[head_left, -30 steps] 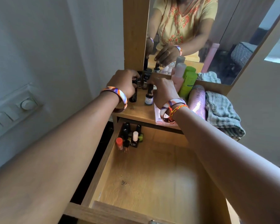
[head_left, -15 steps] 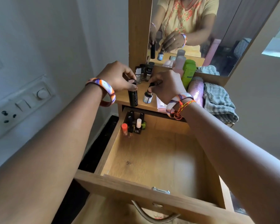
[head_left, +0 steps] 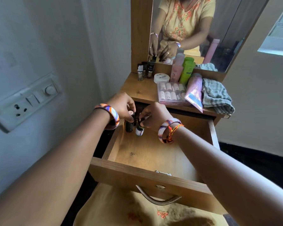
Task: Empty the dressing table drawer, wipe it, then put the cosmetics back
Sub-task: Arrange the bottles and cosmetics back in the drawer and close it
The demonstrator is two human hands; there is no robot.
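The wooden drawer (head_left: 147, 174) is pulled out below the dressing table top (head_left: 138, 91). My left hand (head_left: 122, 106) grips a black tube with a pink cap (head_left: 129, 123) upright at the drawer's far left corner. Beside it, my right hand (head_left: 153, 115) pinches the cap of a small bottle with a white label (head_left: 139, 131), low over the drawer floor. My hands hide the cosmetics standing further back in that corner. On the table top stand small dark bottles (head_left: 144, 70), a white jar (head_left: 161, 77), a pink bottle (head_left: 176, 67), a green bottle (head_left: 187, 70), a clear box of small bottles (head_left: 171, 93) and a pink tube (head_left: 194, 90).
A folded checked cloth (head_left: 216, 95) lies at the table top's right end. The mirror (head_left: 194, 30) rises behind the cosmetics. A switch board (head_left: 25, 100) sits on the left wall. The drawer's metal handle (head_left: 157, 198) faces me.
Both hands have come down from the table top into the drawer's far left corner, carrying the black tube and the small bottle. The view has tilted down.
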